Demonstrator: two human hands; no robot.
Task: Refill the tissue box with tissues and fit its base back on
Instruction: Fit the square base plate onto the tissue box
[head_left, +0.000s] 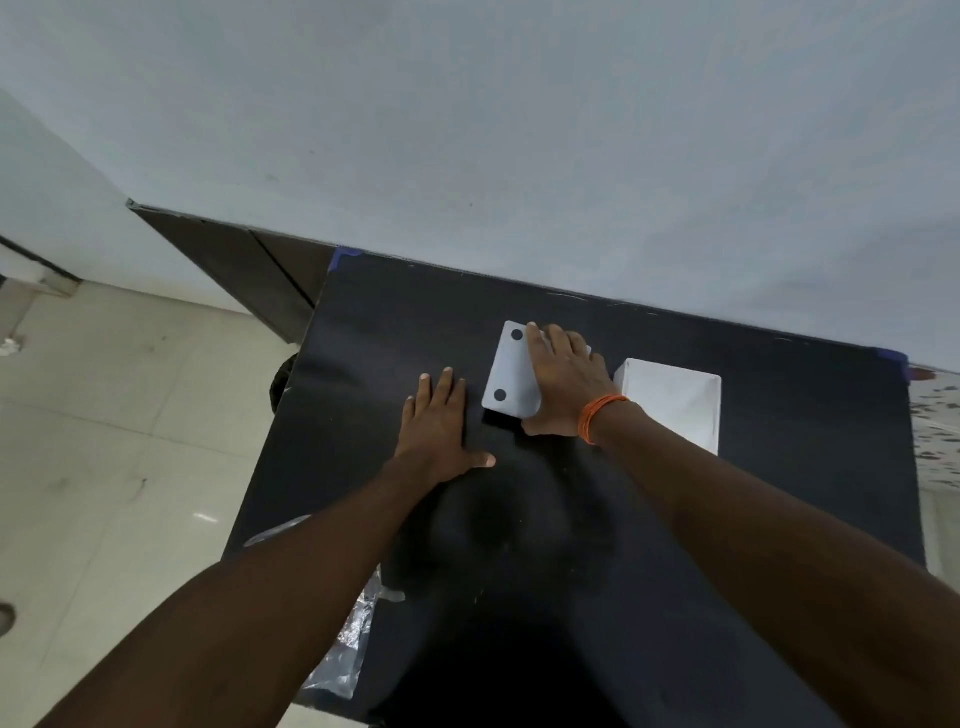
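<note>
A white tissue box base (510, 371) with two black round pads along its left edge lies near the back middle of the black table (363, 364). My right hand (563, 382) rests flat over its right half, fingers spread and thumb at its near edge. Whether the hand grips or only presses the base I cannot tell. To the right stands the open white tissue box (672, 408), its hollow inside facing up. My left hand (441, 428) lies flat and empty on the table, just left of the base. No tissues are visible.
Crumpled clear plastic wrapping (345, 644) lies at the table's front left edge. A pale wall runs right behind the table. Tiled floor (104, 441) lies to the left, with a dark cabinet (249, 270) beyond the table's back left corner.
</note>
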